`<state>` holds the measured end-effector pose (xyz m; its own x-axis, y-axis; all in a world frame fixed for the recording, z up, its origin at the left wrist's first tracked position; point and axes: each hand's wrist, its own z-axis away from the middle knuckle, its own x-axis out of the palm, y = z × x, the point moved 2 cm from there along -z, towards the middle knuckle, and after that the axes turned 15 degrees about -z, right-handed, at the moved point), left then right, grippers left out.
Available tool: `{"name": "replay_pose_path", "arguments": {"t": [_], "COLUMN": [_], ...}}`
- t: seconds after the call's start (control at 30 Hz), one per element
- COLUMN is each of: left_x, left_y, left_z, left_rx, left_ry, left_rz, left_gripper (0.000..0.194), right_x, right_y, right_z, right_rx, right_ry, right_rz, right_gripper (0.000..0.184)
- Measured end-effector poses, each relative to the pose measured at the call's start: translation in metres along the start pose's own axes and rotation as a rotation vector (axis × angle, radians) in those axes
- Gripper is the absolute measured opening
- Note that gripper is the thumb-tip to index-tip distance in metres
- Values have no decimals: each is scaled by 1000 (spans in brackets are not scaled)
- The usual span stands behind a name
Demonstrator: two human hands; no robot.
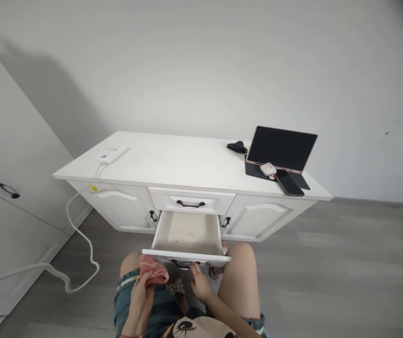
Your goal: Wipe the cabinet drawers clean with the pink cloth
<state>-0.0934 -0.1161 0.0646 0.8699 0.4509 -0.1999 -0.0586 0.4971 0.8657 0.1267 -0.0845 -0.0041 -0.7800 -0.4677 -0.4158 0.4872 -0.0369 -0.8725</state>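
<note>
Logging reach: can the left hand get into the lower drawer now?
Likely yes: the lower drawer is pulled out just ahead of the left hand, though that hand holds a pink cloth.

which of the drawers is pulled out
The lower drawer in the middle of the cabinet; the upper drawer, just above it, is closed.

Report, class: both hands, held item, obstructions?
Left hand holding pink patterned cloth. Right hand at black curved handle of open white drawer. Cloth partly hides drawer front's left end.
</note>
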Motion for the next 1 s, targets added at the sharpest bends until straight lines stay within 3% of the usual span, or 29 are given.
{"name": "replay_pose_path", "arguments": {"t": [0.13,0.33,0.5,0.73,0.9,1.0], "left_x": [26,54,77,114,145,163], "left_y": [1,4,6,17,18,16], "left_z": [-19,-34,-24,0,15,22], "left_rx": [-114,-167,-230,-188,-212,-240], "left_ry": [-174,-224,-500,-705,-742,-748], "left_rz": [124,174,304,306,333,382], "left_gripper": [7,7,13,20,17,14], "right_x": [-2,6,17,12,13,11], "right_y": [0,0,2,7,16,21], "right_z": [1,7,13,17,20,21], "right_rx": [12,25,86,52,92,133], "right_ry": [-2,37,87,140,170,259], "right_rz": [31,68,89,86,117,96], "right_gripper": [73,79,85,81,74,67]}}
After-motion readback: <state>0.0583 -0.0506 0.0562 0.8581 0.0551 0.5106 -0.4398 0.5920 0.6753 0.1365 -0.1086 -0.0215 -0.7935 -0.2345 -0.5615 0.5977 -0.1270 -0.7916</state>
